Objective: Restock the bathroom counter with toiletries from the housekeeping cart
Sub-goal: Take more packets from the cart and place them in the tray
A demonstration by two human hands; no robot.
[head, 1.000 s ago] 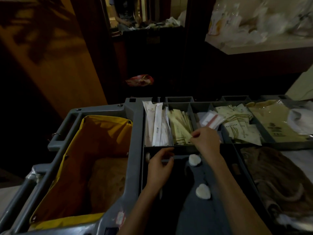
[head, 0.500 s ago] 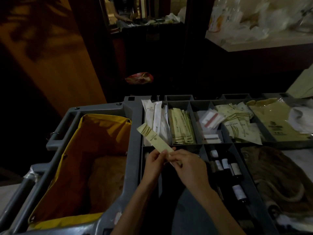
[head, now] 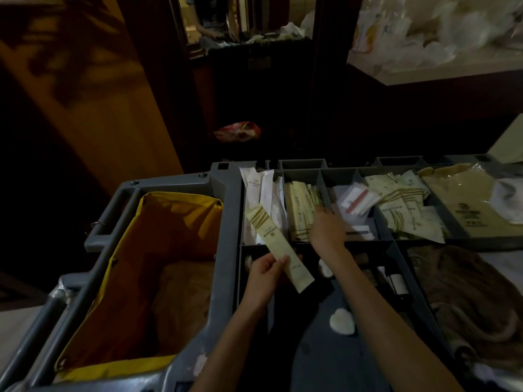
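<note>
A grey housekeeping cart (head: pixel 226 193) fills the lower view, its top tray split into compartments of wrapped toiletries. My left hand (head: pixel 264 274) holds one long cream packet (head: pixel 278 247) with gold stripes, tilted over the front compartment. My right hand (head: pixel 327 232) reaches into the compartment of cream packets (head: pixel 300 213), fingers down on the stack; whether they grip one is hidden. White long packets (head: pixel 263 193) stand in the compartment to the left.
A yellow laundry bag (head: pixel 158 250) hangs in the cart's left side. Flat sachets (head: pixel 404 210), small bottles (head: pixel 396 284), white round pieces (head: pixel 342 321) and brown cloth (head: pixel 467 292) lie to the right. A dark doorway and a cluttered counter (head: pixel 441 66) stand beyond.
My right hand let go of the cream packet and moved forward into the packet compartment. My left hand now holds that packet alone.
</note>
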